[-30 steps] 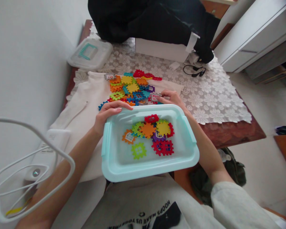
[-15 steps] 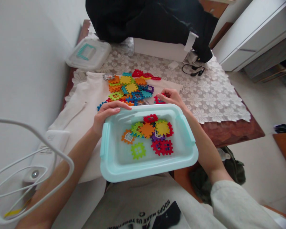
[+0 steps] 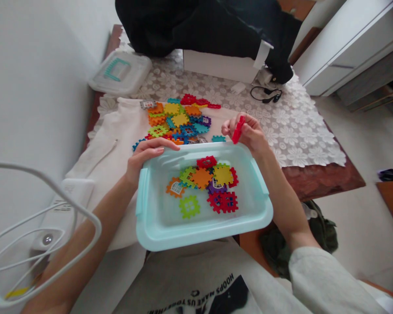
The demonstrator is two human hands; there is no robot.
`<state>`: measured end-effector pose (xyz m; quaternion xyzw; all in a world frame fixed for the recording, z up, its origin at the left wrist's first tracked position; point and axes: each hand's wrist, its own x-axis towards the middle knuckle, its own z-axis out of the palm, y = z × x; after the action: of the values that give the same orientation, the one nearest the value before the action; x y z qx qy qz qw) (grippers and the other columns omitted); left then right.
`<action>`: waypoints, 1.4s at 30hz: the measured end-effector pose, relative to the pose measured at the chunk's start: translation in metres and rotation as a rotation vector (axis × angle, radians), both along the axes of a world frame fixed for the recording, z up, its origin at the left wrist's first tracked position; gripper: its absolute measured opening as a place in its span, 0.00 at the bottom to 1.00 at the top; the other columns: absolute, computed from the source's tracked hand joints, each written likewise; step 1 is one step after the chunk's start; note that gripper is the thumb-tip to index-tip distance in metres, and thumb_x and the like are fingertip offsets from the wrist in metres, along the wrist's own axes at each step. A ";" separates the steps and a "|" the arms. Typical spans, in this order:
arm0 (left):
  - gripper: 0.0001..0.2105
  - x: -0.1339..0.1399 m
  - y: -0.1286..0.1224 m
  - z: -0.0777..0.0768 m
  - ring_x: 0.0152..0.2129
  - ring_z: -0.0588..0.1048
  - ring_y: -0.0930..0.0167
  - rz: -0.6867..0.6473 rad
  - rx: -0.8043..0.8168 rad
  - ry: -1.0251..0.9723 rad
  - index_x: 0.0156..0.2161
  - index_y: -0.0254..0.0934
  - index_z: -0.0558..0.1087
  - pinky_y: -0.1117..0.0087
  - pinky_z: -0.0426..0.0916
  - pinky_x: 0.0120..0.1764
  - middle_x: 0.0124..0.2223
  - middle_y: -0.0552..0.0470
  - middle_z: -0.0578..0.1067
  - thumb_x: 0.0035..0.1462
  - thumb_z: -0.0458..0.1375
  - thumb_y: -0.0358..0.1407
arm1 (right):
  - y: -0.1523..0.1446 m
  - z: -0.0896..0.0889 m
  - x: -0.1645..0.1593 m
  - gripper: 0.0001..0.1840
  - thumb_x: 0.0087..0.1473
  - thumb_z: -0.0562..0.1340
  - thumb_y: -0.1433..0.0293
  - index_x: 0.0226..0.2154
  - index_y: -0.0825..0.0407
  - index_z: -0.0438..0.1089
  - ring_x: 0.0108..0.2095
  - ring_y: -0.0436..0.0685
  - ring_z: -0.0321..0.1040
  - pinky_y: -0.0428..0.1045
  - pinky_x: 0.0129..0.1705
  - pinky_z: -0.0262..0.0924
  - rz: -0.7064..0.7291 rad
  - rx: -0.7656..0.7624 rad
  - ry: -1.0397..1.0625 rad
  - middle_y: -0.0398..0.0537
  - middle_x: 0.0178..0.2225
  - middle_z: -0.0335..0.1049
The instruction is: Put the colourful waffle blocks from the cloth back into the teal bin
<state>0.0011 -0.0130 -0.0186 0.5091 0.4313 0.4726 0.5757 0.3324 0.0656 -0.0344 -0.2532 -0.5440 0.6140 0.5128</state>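
A pale turquoise plastic bin (image 3: 170, 239) is at the table's front edge, against my body, with several notched building tiles inside, among them an orange tile (image 3: 201, 178) and a lime tile (image 3: 189, 206). My left hand (image 3: 147, 155) grips the bin's far left rim, fingers laid over the edge. Just above the far right rim, my right hand (image 3: 249, 131) pinches a red building tile (image 3: 238, 129), turned edge-on. Past the bin lies a pile of mixed tiles (image 3: 180, 120) on cream cloth. A teal tile (image 3: 218, 138) sits near my right hand.
A clear lid (image 3: 122, 72) with a turquoise handle lies at the back left. Black cloth (image 3: 203, 26) drapes over a white box (image 3: 219, 67). A black headset (image 3: 266, 95) rests on the lace tablecloth (image 3: 291, 126). White cable (image 3: 42, 174) loops at the left near a power strip (image 3: 68, 196).
My right hand has lifted the red tile from the cloth and tilted it edge-on, uncovering the teal tile. My left hand and the bin have barely moved.
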 end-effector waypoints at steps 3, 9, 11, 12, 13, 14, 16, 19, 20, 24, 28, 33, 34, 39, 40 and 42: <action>0.09 -0.003 0.000 -0.006 0.32 0.79 0.65 -0.002 0.053 0.020 0.34 0.39 0.89 0.68 0.70 0.34 0.37 0.47 0.86 0.56 0.66 0.40 | -0.010 0.013 0.000 0.26 0.53 0.80 0.41 0.33 0.45 0.83 0.57 0.64 0.78 0.62 0.65 0.73 0.251 0.059 -0.138 0.50 0.49 0.83; 0.09 -0.005 -0.001 -0.008 0.34 0.79 0.64 0.013 0.046 0.042 0.34 0.43 0.89 0.67 0.73 0.35 0.40 0.48 0.87 0.58 0.66 0.41 | -0.012 0.020 -0.007 0.44 0.56 0.63 0.23 0.38 0.45 0.86 0.57 0.68 0.79 0.63 0.60 0.76 0.180 0.006 -0.360 0.56 0.55 0.83; 0.09 -0.004 -0.001 -0.006 0.34 0.79 0.63 0.026 0.035 0.037 0.33 0.42 0.89 0.67 0.73 0.35 0.40 0.47 0.87 0.57 0.66 0.41 | -0.003 0.008 -0.008 0.45 0.61 0.58 0.24 0.40 0.46 0.85 0.52 0.65 0.80 0.59 0.55 0.77 0.004 0.019 -0.456 0.56 0.50 0.84; 0.10 -0.003 -0.001 -0.006 0.34 0.79 0.63 0.031 0.027 0.039 0.33 0.41 0.89 0.67 0.73 0.35 0.40 0.47 0.87 0.57 0.66 0.41 | 0.002 0.001 -0.007 0.44 0.65 0.57 0.26 0.42 0.47 0.85 0.50 0.63 0.79 0.58 0.54 0.76 -0.065 0.048 -0.530 0.55 0.49 0.84; 0.10 -0.003 -0.001 -0.005 0.34 0.79 0.63 0.035 0.022 0.040 0.33 0.40 0.89 0.68 0.73 0.35 0.39 0.46 0.87 0.56 0.66 0.41 | 0.008 -0.007 -0.006 0.40 0.67 0.59 0.30 0.45 0.47 0.85 0.50 0.63 0.79 0.58 0.54 0.75 -0.116 0.091 -0.623 0.55 0.49 0.84; 0.10 -0.002 -0.001 -0.004 0.34 0.79 0.63 0.038 0.018 0.040 0.33 0.40 0.89 0.68 0.73 0.35 0.39 0.46 0.87 0.56 0.66 0.41 | 0.013 -0.015 -0.005 0.36 0.68 0.62 0.34 0.48 0.47 0.86 0.51 0.64 0.78 0.58 0.57 0.73 -0.151 0.145 -0.735 0.56 0.51 0.84; 0.10 -0.001 -0.001 -0.002 0.34 0.79 0.64 0.036 0.008 0.036 0.34 0.40 0.89 0.68 0.73 0.35 0.38 0.47 0.86 0.56 0.66 0.40 | 0.022 -0.029 -0.001 0.27 0.66 0.71 0.45 0.54 0.48 0.85 0.56 0.69 0.75 0.62 0.63 0.68 -0.152 0.255 -0.981 0.58 0.57 0.82; 0.09 -0.001 -0.002 -0.001 0.34 0.79 0.63 0.014 0.016 0.036 0.34 0.42 0.89 0.67 0.75 0.36 0.40 0.47 0.87 0.56 0.66 0.41 | 0.031 -0.042 0.002 0.21 0.60 0.75 0.58 0.53 0.47 0.86 0.60 0.73 0.72 0.65 0.66 0.63 -0.036 0.345 -1.216 0.59 0.59 0.80; 0.09 -0.001 -0.002 -0.002 0.35 0.80 0.62 0.010 0.025 0.042 0.34 0.43 0.89 0.66 0.76 0.36 0.40 0.47 0.87 0.56 0.67 0.42 | 0.033 -0.044 0.001 0.17 0.60 0.75 0.59 0.50 0.47 0.87 0.59 0.72 0.72 0.64 0.65 0.64 0.003 0.357 -1.235 0.58 0.57 0.80; 0.08 -0.005 -0.001 -0.007 0.37 0.81 0.61 0.016 0.066 0.060 0.33 0.45 0.89 0.64 0.78 0.39 0.41 0.47 0.87 0.58 0.68 0.43 | 0.034 -0.047 -0.002 0.10 0.63 0.71 0.61 0.39 0.50 0.85 0.52 0.67 0.75 0.60 0.58 0.65 0.018 0.382 -1.201 0.56 0.49 0.82; 0.08 -0.006 -0.001 -0.010 0.37 0.81 0.60 0.026 0.070 0.068 0.32 0.45 0.87 0.62 0.77 0.40 0.42 0.46 0.87 0.57 0.69 0.44 | 0.031 -0.044 0.003 0.12 0.62 0.72 0.61 0.45 0.50 0.84 0.47 0.65 0.75 0.59 0.54 0.67 -0.118 0.372 -1.199 0.56 0.48 0.82; 0.10 -0.001 -0.003 -0.005 0.34 0.79 0.61 0.016 0.039 0.059 0.34 0.45 0.88 0.62 0.75 0.36 0.40 0.46 0.85 0.56 0.68 0.46 | 0.030 -0.036 0.019 0.16 0.58 0.77 0.58 0.44 0.50 0.86 0.41 0.64 0.75 0.58 0.48 0.67 -0.175 0.308 -1.264 0.57 0.46 0.83; 0.09 0.000 -0.003 -0.004 0.34 0.78 0.61 0.012 0.040 0.062 0.34 0.46 0.87 0.62 0.74 0.36 0.40 0.46 0.85 0.56 0.69 0.47 | 0.030 -0.034 0.020 0.15 0.57 0.77 0.59 0.43 0.50 0.86 0.40 0.63 0.74 0.58 0.46 0.67 -0.158 0.294 -1.263 0.56 0.45 0.82; 0.09 -0.001 -0.003 -0.002 0.37 0.79 0.59 0.016 0.028 0.072 0.32 0.44 0.87 0.61 0.74 0.40 0.40 0.45 0.84 0.57 0.68 0.45 | 0.029 -0.030 0.018 0.06 0.58 0.72 0.64 0.34 0.50 0.83 0.37 0.61 0.73 0.56 0.42 0.65 -0.113 0.280 -1.218 0.53 0.42 0.81; 0.10 -0.001 -0.003 -0.002 0.38 0.79 0.59 0.015 0.022 0.075 0.32 0.43 0.87 0.61 0.74 0.41 0.40 0.46 0.84 0.57 0.67 0.45 | 0.029 -0.030 0.017 0.05 0.58 0.71 0.65 0.33 0.50 0.82 0.37 0.61 0.73 0.56 0.42 0.65 -0.110 0.281 -1.212 0.53 0.41 0.81; 0.09 0.000 -0.004 0.001 0.39 0.79 0.59 0.010 0.017 0.076 0.32 0.43 0.86 0.61 0.74 0.43 0.38 0.46 0.83 0.58 0.66 0.43 | 0.028 -0.030 0.015 0.04 0.58 0.70 0.67 0.32 0.50 0.80 0.38 0.61 0.73 0.56 0.43 0.65 -0.121 0.277 -1.210 0.53 0.41 0.81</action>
<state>0.0009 -0.0166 -0.0177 0.5294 0.4515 0.4592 0.5523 0.3470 0.0941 -0.0645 -0.5176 -0.7975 0.2552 0.1759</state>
